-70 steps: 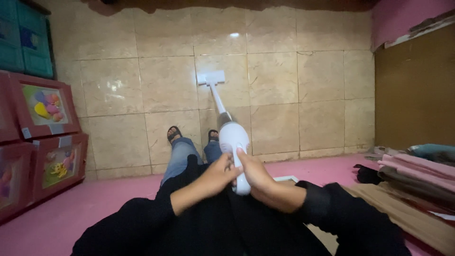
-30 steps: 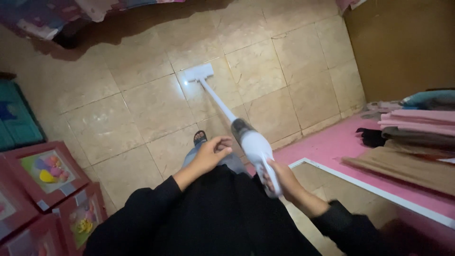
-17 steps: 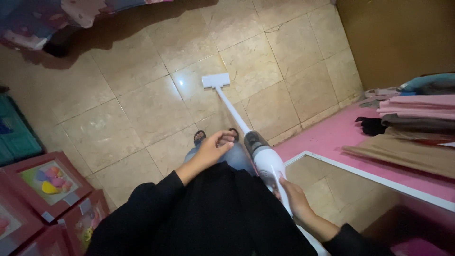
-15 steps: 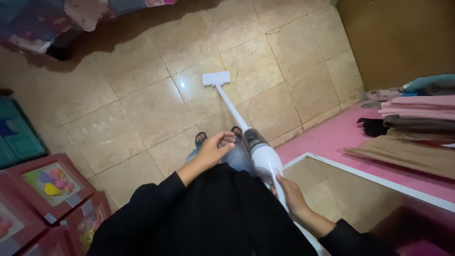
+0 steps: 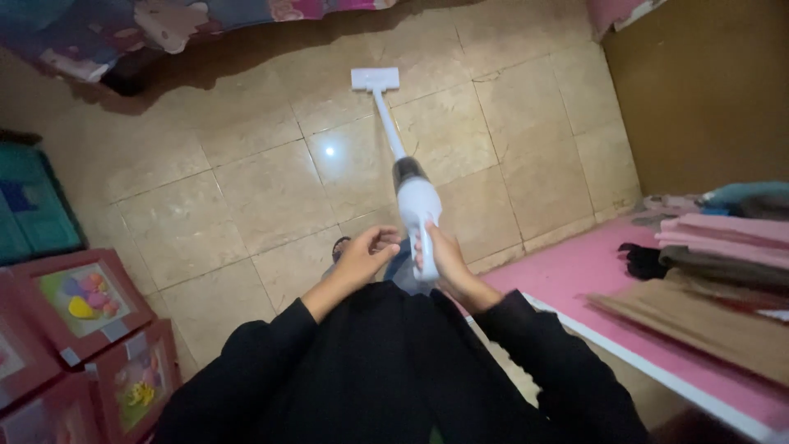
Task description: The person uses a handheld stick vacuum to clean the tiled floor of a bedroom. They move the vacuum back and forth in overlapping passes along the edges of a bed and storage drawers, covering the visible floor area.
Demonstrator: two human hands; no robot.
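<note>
A white stick vacuum cleaner [image 5: 417, 201] reaches away from me across the beige tiled floor [image 5: 246, 189]. Its flat white floor head [image 5: 375, 79] rests on the tiles near the dark gap under a bed. My right hand [image 5: 440, 255] grips the vacuum's handle at its lower end. My left hand [image 5: 364, 255] hovers just left of the handle, fingers loosely curled, holding nothing. Both arms are in black sleeves, and one sandalled foot [image 5: 340, 245] shows below the left hand.
A bed with a patterned cover [image 5: 164, 25] runs along the top. Pink framed boxes [image 5: 74, 304] and teal crates [image 5: 29, 205] stand at the left. A pink platform [image 5: 575, 275] with stacked folded cloths [image 5: 723, 247] lies at the right, beside a brown cabinet wall [image 5: 707, 90].
The vacuum has been pushed forward, its head now further away near the bed. My right hand has moved up and in towards my left hand. The view has shifted.
</note>
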